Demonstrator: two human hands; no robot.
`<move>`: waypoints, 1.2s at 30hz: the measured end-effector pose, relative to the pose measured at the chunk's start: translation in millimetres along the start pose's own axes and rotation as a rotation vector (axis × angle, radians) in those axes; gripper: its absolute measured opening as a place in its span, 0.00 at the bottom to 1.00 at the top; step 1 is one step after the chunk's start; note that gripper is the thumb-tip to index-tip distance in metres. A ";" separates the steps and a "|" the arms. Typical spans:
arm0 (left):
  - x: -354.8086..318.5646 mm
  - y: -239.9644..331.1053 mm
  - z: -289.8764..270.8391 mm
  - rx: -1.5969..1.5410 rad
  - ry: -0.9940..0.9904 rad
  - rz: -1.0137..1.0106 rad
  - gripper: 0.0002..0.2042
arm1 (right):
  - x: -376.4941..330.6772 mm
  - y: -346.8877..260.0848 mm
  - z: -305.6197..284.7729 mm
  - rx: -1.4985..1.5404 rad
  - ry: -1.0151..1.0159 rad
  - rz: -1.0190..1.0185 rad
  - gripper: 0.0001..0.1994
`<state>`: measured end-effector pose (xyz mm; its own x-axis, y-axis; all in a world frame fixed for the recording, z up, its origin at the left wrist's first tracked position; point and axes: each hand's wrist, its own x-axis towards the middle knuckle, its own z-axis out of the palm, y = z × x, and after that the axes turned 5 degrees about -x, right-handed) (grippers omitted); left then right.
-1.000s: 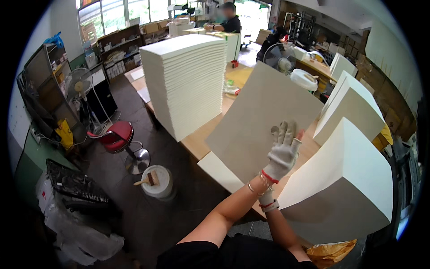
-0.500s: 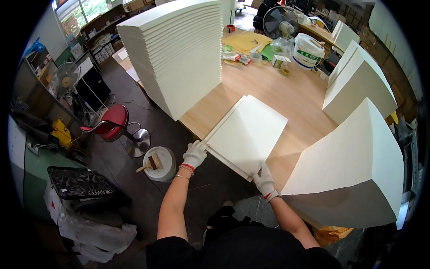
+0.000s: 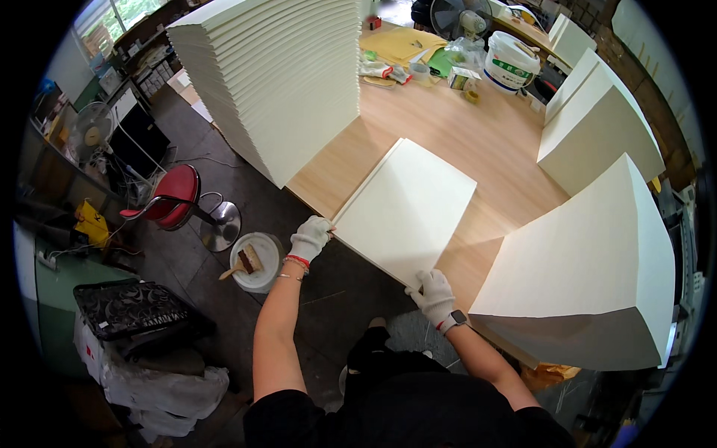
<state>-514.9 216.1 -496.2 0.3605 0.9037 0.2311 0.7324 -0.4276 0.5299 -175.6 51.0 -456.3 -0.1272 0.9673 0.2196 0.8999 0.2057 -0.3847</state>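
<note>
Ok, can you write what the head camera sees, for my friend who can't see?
A person's gloved left hand and right hand grip the near corners of a flat white panel on a wooden table. Tall stacks of white panels stand around it, and a bucket with a brush sits on the floor.

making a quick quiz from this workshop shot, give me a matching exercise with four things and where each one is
Things:
1. white board
2. tall stack of sheets
3. red stool
4. brush

Places:
A. in the white bucket on the floor
B. flat on the wooden table, held at its near corners by the left hand and right hand
C. on the floor left of the table
D. at the far left end of the table

Pairs: 1-B, 2-D, 3-C, 4-A
</note>
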 end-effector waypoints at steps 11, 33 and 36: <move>1.6 4.5 -9.5 -0.030 -0.120 -0.023 0.06 | -4.2 -5.5 2.1 0.020 0.029 0.034 0.21; 5.9 -2.1 -2.7 -0.174 -0.191 -0.278 0.06 | -3.3 -4.3 1.0 0.036 0.032 0.022 0.21; 2.8 -9.5 1.3 -0.172 -0.180 -0.265 0.06 | -2.7 -4.5 2.6 0.034 0.038 0.016 0.22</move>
<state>-520.1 222.7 -501.6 0.2779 0.9579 -0.0721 0.7119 -0.1550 0.6850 -180.4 47.9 -457.5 -0.0964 0.9642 0.2470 0.8868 0.1959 -0.4185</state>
